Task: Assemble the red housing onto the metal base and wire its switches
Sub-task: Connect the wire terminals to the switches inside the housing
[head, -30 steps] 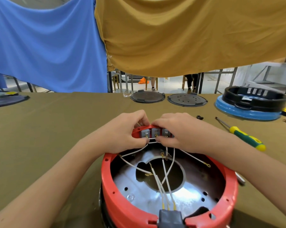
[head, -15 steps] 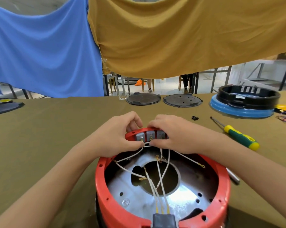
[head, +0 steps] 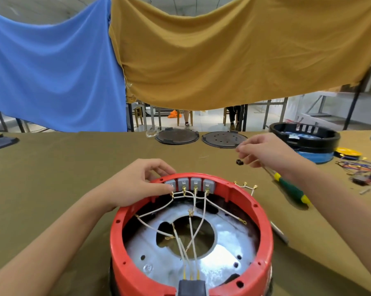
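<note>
Sitting: red housing (head: 124,236) already on the metal base (head: 225,246), nearer than both hands.
Wiring: white wires (head: 193,231) reach all four grey switches (head: 191,183) under the left hand's fingertips; several terminals hang loose, so wiring looks unfinished.
Left hand (head: 135,184): fingers curled over the housing's far rim, thumb pressing by the leftmost switch.
Spare lead: short wire (head: 245,185) right of the switches, unattached.
Right hand (head: 265,151): lifted beyond the housing, fingers loosely curled; whether it pinches anything, cannot tell.
Screwdriver (head: 291,190): beneath the right wrist.

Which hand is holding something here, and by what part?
The left hand grips the red housing at its far rim, beside the grey switches. The right hand hovers above the table with curled fingers; whether it pinches anything cannot be told.
</note>
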`<state>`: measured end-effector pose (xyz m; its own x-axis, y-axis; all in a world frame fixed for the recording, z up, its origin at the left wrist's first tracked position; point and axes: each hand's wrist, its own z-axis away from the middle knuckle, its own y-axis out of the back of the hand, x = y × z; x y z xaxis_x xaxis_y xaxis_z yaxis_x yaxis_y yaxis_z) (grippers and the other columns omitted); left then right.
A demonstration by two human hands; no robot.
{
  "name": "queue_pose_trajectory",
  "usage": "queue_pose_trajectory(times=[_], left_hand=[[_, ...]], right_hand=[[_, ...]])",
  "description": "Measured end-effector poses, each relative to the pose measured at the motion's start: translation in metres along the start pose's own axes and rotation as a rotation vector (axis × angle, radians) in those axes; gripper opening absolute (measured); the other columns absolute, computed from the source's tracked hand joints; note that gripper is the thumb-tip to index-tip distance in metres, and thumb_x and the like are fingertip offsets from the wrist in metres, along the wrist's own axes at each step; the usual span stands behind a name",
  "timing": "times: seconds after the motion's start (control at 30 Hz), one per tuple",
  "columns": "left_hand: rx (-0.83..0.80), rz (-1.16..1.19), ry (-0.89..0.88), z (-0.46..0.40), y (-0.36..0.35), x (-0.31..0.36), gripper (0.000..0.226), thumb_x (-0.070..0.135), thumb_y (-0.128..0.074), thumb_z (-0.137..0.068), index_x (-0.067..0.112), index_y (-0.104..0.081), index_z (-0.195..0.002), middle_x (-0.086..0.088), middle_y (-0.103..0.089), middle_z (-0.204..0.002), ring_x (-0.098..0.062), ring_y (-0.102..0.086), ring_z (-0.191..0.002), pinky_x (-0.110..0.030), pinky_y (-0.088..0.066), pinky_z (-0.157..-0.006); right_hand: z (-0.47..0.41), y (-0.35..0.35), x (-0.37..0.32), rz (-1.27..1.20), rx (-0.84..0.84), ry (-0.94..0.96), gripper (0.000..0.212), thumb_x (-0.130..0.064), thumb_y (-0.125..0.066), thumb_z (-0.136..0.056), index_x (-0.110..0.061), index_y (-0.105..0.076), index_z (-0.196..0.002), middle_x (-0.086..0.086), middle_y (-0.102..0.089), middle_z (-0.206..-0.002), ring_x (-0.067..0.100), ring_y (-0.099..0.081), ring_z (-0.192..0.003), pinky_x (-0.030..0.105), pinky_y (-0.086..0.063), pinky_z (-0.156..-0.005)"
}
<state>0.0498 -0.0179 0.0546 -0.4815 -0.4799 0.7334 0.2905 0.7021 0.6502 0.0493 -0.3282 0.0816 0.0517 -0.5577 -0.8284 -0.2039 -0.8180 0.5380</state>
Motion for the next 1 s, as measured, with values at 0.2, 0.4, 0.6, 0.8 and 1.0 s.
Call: queue_pose_trajectory(times=[0.2,0.4,0.6,0.8,1.0], left_hand=[[0.005,0.08,0.033,-0.002,-0.002,-0.002,0.026,0.036,-0.08,-0.076,0.043,-0.07,-0.099,0.004,-0.075,-0.093,-0.019,-0.074,-0.08,-0.023,-0.057,-0.07],[0.014,0.108,0.045,-0.003,-0.006,-0.003,0.028,0.039,-0.077,-0.071,0.04,-0.07,-0.098,0.002,-0.074,-0.093,-0.02,-0.072,-0.08,-0.024,-0.057,-0.072],[0.016,0.121,0.055,-0.002,-0.006,-0.003,0.032,0.036,-0.076,-0.072,0.033,-0.07,-0.103,0.002,-0.074,-0.094,-0.021,-0.072,-0.084,-0.028,-0.058,-0.075],[0.049,0.062,0.021,-0.003,-0.007,-0.004,0.032,0.041,-0.072,-0.076,0.03,-0.069,-0.106,0.004,-0.071,-0.101,-0.018,-0.067,-0.092,-0.033,-0.056,-0.082],[0.159,0.039,-0.115,-0.001,-0.004,0.005,0.038,0.056,-0.065,-0.077,0.033,-0.068,-0.107,0.009,-0.069,-0.098,-0.004,-0.063,-0.093,-0.016,-0.047,-0.079]], right_hand=[[-0.008,-0.01,0.032,0.701,-0.265,-0.077,0.023,-0.036,-0.074,-0.085,-0.018,-0.068,-0.098,0.0,-0.069,-0.093,0.015,-0.066,-0.084,0.026,-0.056,-0.07],[-0.018,-0.029,0.05,0.898,-0.271,0.126,0.013,-0.026,-0.059,-0.098,-0.018,-0.06,-0.088,0.006,-0.061,-0.104,0.022,-0.06,-0.092,0.033,-0.049,-0.081],[-0.023,-0.025,0.05,0.441,0.243,0.18,0.007,-0.013,-0.05,-0.101,-0.012,-0.054,-0.096,0.006,-0.055,-0.102,0.023,-0.059,-0.085,0.044,-0.054,-0.08],[0.011,-0.031,-0.012,-0.255,0.138,0.291,0.009,-0.015,-0.054,-0.101,-0.011,-0.06,-0.096,0.006,-0.062,-0.086,0.002,-0.061,-0.061,0.02,-0.054,-0.061],[0.041,-0.063,-0.036,0.149,-0.001,0.549,0.011,-0.023,-0.064,-0.093,-0.029,-0.06,-0.085,-0.011,-0.061,-0.085,0.005,-0.06,-0.075,0.021,-0.052,-0.071]])
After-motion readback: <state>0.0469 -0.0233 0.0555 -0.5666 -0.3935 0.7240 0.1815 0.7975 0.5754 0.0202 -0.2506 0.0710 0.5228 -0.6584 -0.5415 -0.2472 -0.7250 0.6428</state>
